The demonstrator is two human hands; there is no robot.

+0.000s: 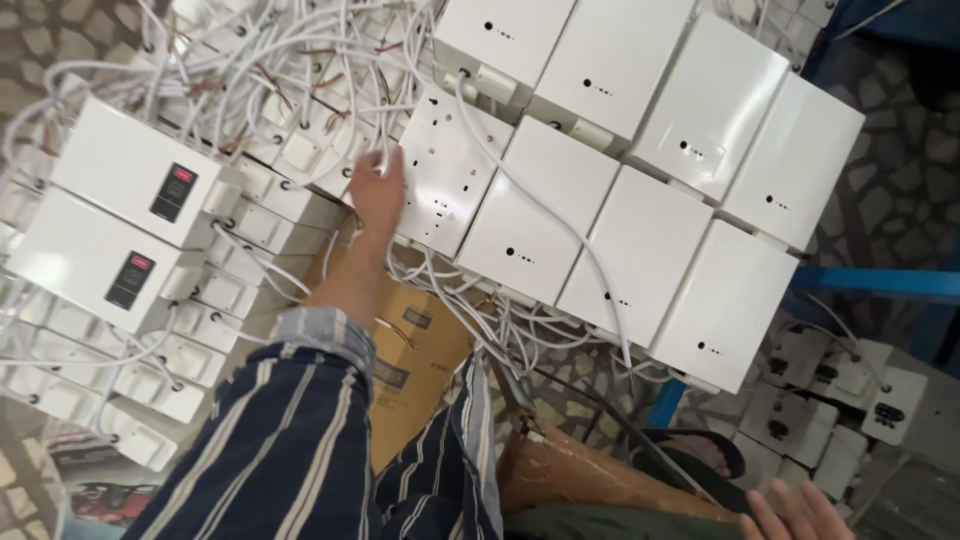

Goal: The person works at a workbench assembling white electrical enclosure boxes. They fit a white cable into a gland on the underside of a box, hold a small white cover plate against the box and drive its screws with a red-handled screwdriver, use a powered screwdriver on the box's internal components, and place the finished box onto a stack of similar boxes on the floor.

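nearest the camera: a striped sleeve (300,440), navy with pale stripes, running up from the bottom edge to the left hand (377,190). the left hand is stretched forward, fingers curled round a bunch of white cables (300,90) at the edge of a white box with holes (447,170); the grip is closed on the cables, thumb side hidden. at the bottom right corner only the fingertips of the right hand (795,510) show, fingers spread loosely, holding nothing that can be seen; they lie just beside a brown wrapped parcel (600,475).

surface: everything lies on a floor (900,190) of dark and light mottled stone pattern, visible at the right and top left. a flattened cardboard box (415,370) lies under the forearm. a blue metal frame (880,283) crosses the right side.

counts: 7 plain white boxes with small dark dots lie flat in a tight block at the upper right, e.g. one (645,255), touching edge to edge. the white box with holes sits against the left of that block. 2 white boxes with a dark display window (172,192) lie at the left, one below the other. small white socket units (215,290) lie in rows between and below them; too many and too overlapped to count exactly. more of these sit at the lower right (810,400). one long cable (560,230) runs across the block from the top box down toward the floor.
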